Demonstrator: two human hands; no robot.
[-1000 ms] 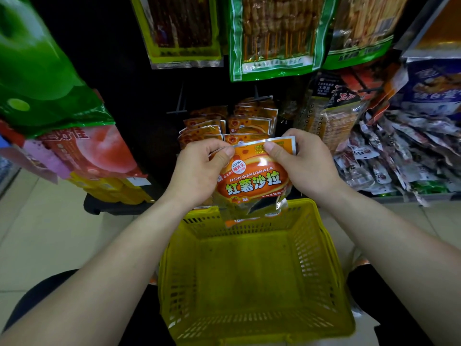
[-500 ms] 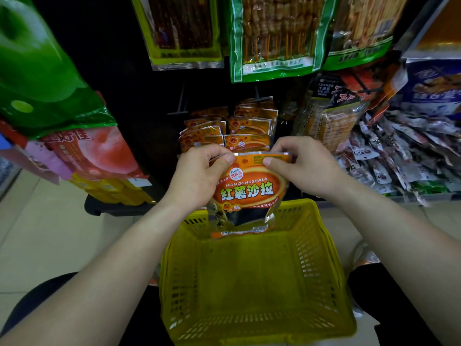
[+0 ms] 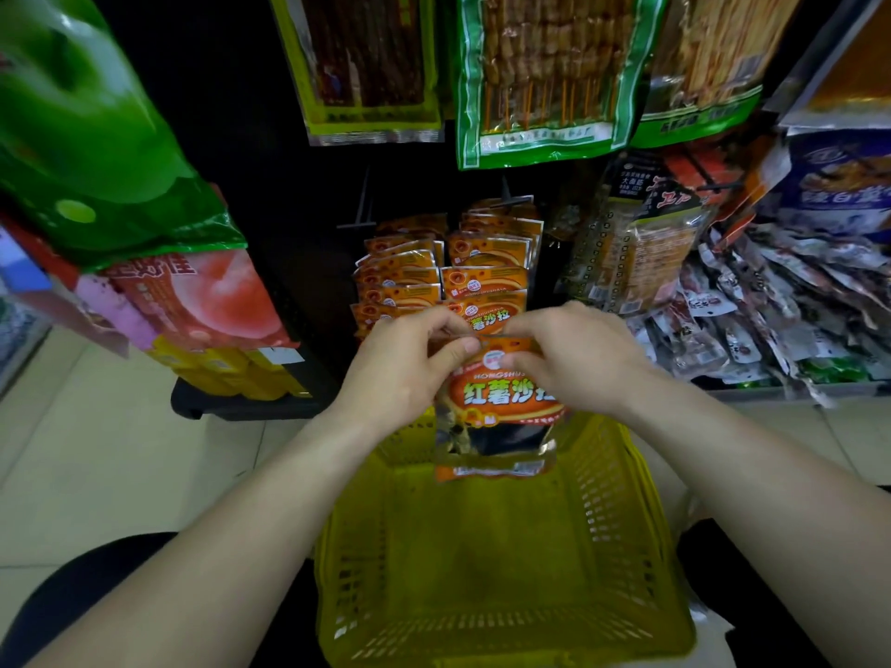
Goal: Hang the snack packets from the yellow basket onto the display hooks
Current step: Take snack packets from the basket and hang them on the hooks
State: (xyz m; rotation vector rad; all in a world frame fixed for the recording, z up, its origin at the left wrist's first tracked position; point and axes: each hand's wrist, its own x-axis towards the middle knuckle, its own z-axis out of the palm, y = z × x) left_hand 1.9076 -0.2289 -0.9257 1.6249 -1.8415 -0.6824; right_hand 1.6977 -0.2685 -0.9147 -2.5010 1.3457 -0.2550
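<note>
The left hand (image 3: 405, 368) and right hand (image 3: 578, 359) pinch the orange packet (image 3: 501, 407) by its top edge above the yellow basket (image 3: 641, 523) — probably steadying it to join the hung packets (image 3: 482, 282) at twelve o'clock.

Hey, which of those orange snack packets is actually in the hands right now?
The orange packet pinched at its top edge by the left hand and the right hand, above the yellow basket. The other orange packets hang in two rows behind it.

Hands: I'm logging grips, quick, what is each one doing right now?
Left hand: holding the orange snack packet, pinched at its top edge.
Right hand: holding the same packet, also at its top edge.
</note>
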